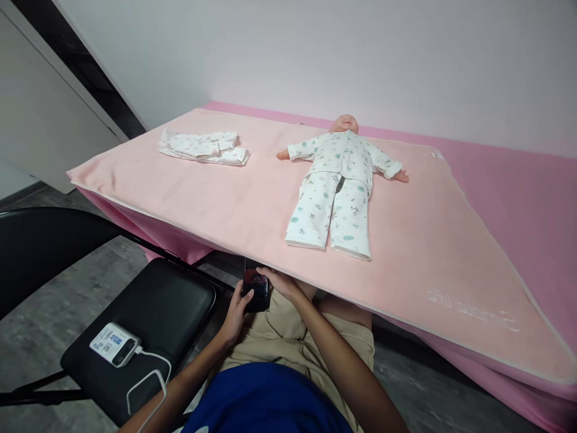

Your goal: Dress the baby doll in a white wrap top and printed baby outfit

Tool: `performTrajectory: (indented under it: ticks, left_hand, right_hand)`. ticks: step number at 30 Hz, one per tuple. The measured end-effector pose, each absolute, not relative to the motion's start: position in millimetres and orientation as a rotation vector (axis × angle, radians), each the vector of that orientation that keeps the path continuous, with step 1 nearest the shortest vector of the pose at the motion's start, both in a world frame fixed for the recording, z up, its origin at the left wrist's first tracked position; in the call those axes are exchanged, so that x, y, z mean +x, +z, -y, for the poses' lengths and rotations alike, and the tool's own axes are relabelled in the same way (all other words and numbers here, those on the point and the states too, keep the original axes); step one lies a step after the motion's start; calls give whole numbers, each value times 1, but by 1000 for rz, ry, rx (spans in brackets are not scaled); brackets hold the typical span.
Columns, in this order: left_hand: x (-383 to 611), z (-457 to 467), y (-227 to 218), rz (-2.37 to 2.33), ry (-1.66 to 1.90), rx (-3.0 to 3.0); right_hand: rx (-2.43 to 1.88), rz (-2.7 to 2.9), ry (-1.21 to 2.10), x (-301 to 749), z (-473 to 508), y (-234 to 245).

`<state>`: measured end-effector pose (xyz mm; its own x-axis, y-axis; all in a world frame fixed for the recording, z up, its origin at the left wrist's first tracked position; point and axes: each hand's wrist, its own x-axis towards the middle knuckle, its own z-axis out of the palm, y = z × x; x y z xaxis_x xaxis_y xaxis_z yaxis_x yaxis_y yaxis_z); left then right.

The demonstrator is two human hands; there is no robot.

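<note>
In the head view, we are holding a phone (pixel 256 291) over the lap by the tabletop (pixel 509 186), our left hand (pixel 234 311) clamping its fingers on one side; our right hand (pixel 280 282) is touching its screen, its hidden fingers leaving us unable to tell their grip. The doll (pixel 346 123) is already wearing a shirt (pixel 340 153), with trousers (pixel 311 207) lying below, while spare clothes (pixel 202 147) are lying folded beside it, unused.

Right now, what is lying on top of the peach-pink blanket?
On the blanket lie a face-up baby doll in a white printed jacket, white printed trousers and, further left in view, folded printed baby clothes. Whatever is beneath them is covered.
</note>
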<state>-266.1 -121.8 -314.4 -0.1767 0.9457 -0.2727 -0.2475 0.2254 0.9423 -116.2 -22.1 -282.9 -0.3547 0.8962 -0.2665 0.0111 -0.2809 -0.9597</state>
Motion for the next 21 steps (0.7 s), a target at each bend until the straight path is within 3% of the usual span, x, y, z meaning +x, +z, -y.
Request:
performTrajectory:
  ticks: [10,21]
  left_hand:
    - [-249,117,-289,-1435,1251,909]
    - [-256,118,-309,-1344,1294,698]
  right_hand:
    - [-1196,1262,1803,-118,20,-289]
    - [-1212,1238,1717,-120,17,-303]
